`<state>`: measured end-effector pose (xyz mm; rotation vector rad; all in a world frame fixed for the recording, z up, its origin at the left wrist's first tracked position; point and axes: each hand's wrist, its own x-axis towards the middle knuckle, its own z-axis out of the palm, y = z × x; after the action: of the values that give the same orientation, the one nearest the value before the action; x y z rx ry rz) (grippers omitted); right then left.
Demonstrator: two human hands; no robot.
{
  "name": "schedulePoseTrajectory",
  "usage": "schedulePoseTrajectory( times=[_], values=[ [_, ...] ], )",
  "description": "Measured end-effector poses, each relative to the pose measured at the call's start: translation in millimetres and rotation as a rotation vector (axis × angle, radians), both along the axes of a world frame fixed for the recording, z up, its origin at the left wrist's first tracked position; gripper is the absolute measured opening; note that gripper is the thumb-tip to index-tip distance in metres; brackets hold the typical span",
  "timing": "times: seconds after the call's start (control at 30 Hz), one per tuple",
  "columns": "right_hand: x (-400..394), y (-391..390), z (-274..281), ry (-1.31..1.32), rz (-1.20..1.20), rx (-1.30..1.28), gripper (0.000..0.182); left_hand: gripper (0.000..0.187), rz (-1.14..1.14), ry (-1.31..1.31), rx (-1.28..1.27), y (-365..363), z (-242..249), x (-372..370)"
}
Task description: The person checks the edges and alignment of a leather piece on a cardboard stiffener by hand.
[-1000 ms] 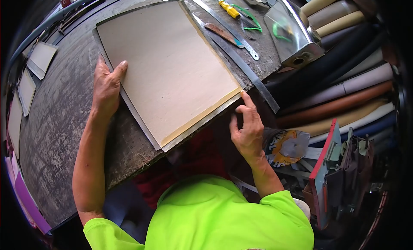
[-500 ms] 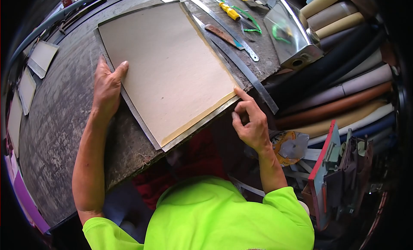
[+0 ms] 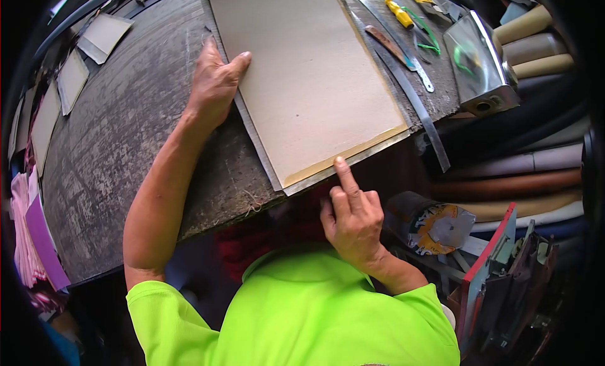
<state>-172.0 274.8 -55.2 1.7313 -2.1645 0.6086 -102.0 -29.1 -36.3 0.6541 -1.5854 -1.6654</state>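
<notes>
A flat beige board [image 3: 302,82] with a grey margin lies on the dark worktable, a tan strip along its near and right edges. My left hand [image 3: 214,82] grips the board's left side, thumb on top and fingers at the edge. One extended finger of my right hand [image 3: 354,218] touches the tan strip [image 3: 328,167] at the near edge; the other fingers are curled with nothing visible in them. Right of the board lie a wooden-handled knife [image 3: 387,46] and long metal strips [image 3: 419,110].
On the right are a yellow-handled tool [image 3: 398,14], a shiny metal can [image 3: 480,63] and stacked rolls of material [image 3: 535,183]. Several pale panels [image 3: 72,79] lie at the left. The worn table [image 3: 126,126] ends in a rough near edge.
My right hand has slid from the board's near right corner leftward along the near edge. The view has shifted, so the board and table appear farther right. My left hand keeps its hold.
</notes>
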Motion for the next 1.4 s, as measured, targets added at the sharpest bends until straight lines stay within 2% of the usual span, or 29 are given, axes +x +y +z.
schedulePoseTrajectory(
  times=[0.1,0.2,0.3,0.4,0.47,0.5,0.53,0.6,0.67,0.73,0.83,0.93,0.97,1.07,1.1,1.2,1.23,1.4],
  values=[
    [22,-8,-2,0.045,0.116,-0.001,0.007,0.035,0.001,0.008,-0.012,-1,0,-2],
    [37,-13,8,0.052,0.213,0.042,0.014,0.033,0.005,0.013,-0.009,1,1,-1],
    [29,-13,11,-0.26,0.412,-0.054,0.016,0.034,0.01,0.03,0.013,0,-1,-2],
    [17,13,7,-0.603,0.413,-0.362,0.032,0.041,0.085,-0.003,0.102,1,7,3],
    [-1,28,-5,-0.618,0.223,-0.433,0.052,0.05,0.203,-0.047,0.245,18,22,17],
    [-5,29,-3,-0.722,0.136,-0.463,0.061,0.053,0.183,-0.052,0.286,27,28,32],
    [-12,31,-8,-0.861,0.104,-0.459,0.081,0.056,0.16,-0.063,0.327,37,33,53],
    [-17,31,-10,-1.197,0.11,-0.487,0.097,0.061,0.09,-0.005,0.21,61,42,94],
    [-14,27,-7,-1.395,0.175,-0.549,0.104,0.08,0.046,0.206,0.169,70,42,127],
    [-9,26,5,-1.547,0.202,-0.526,0.112,0.093,0.093,0.377,0.328,38,32,159],
    [-9,26,2,-1.524,0.215,-0.529,0.114,0.107,-0.133,0.318,0.583,-17,31,184],
    [-11,28,9,-1.514,0.23,-0.523,0.112,0.111,-0.367,0.04,0.567,-41,43,173],
    [-13,29,16,-1.525,0.22,-0.515,0.112,0.106,-0.476,-0.009,0.579,-52,46,168],
    [-22,29,22,-1.459,0.209,-0.491,0.109,0.095,-0.49,-0.282,0.476,-85,28,143],
    [-23,29,26,-1.419,0.173,-0.467,0.11,0.073,-0.462,-0.289,0.438,-87,30,135],
    [-26,31,36,-1.354,0.138,-0.405,0.11,0.055,-0.499,-0.316,0.262,-79,38,102],
    [-28,33,38,-1.343,0.135,-0.387,0.11,0.051,-0.523,-0.409,0.255,-75,42,96],
    [-58,31,67,-1.242,0.136,-0.385,0.109,0.06,-0.412,-0.235,0.229,-40,55,109]
  ],
)
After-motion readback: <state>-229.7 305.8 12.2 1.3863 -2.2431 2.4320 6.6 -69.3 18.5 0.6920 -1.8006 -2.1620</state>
